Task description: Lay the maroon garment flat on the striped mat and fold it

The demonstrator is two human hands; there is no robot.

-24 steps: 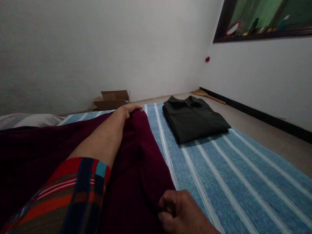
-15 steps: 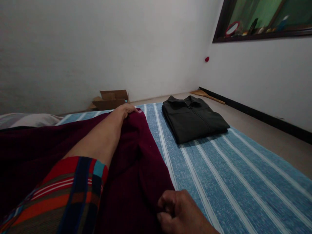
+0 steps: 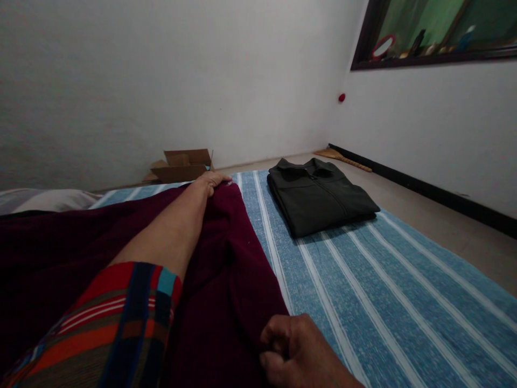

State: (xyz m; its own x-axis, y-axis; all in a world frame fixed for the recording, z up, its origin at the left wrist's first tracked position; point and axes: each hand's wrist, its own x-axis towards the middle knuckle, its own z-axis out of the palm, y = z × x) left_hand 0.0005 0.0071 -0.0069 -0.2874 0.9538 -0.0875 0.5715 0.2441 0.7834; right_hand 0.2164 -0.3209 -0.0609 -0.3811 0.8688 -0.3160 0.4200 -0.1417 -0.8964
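A maroon garment (image 3: 218, 258) lies spread over the striped sheet, its right edge running from the far corner down toward me. My left hand (image 3: 216, 182) reaches out to that far corner and rests on the cloth, fingers stretched out to the right. Close to me, my right hand (image 3: 297, 345) is closed at the garment's near right edge, fingers curled with the cloth at them; the exact grip is partly hidden. To the right of the garment sits a folded dark zip-up jacket (image 3: 323, 196), its collar pointing away from me.
The blue sheet (image 3: 355, 280) has white stripes. Behind its far edge stands an open cardboard box (image 3: 177, 172) by the wall. A broom-like item (image 3: 343, 157) lies on the floor along the right wall. Pale striped fabric (image 3: 60, 199) is at the far left.
My left hand has shifted slightly to the right over the far corner, covering more of the pale mark there. My right hand stays in place.
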